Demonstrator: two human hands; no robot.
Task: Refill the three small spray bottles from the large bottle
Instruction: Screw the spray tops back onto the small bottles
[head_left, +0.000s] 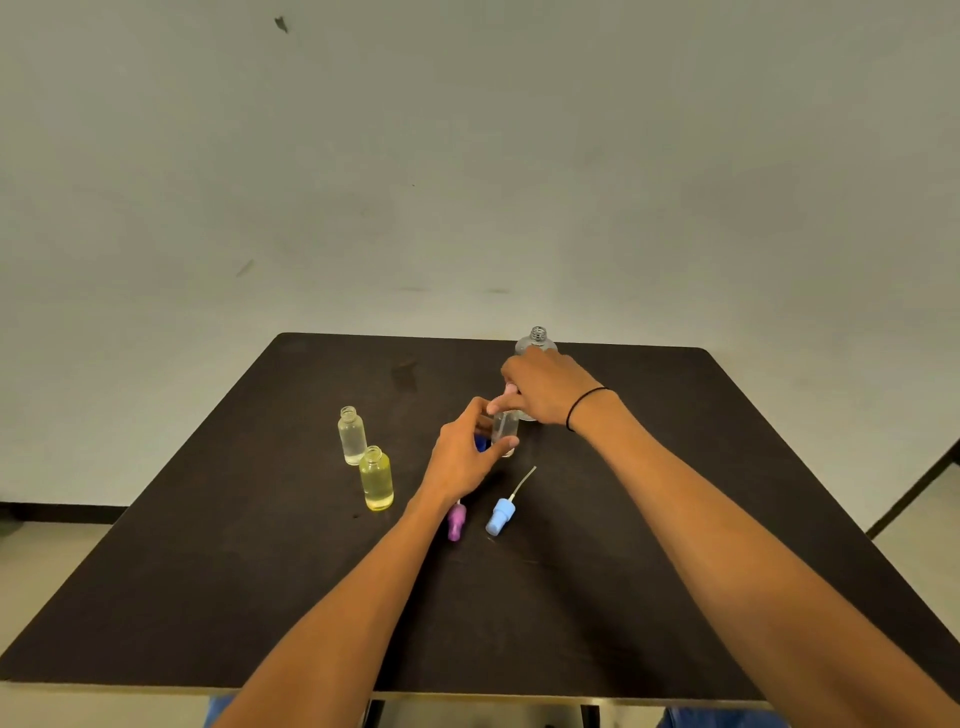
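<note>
Head view: my left hand (465, 457) grips the third small bottle (505, 434) mid-table; my right hand (540, 387) pinches its pink sprayer top (510, 391), apparently unscrewing it. Next I'd lift it straight out. Two small bottles (352, 435) stand uncapped at left, two spray heads (501, 515) lie near, one large bottle (538, 340) waits behind.

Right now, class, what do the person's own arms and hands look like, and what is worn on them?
Both forearms are bare, with no sleeves in view and no gloves. The left hand wears nothing visible. The right hand has a thin black band round its wrist. No rings or watch can be made out.
</note>
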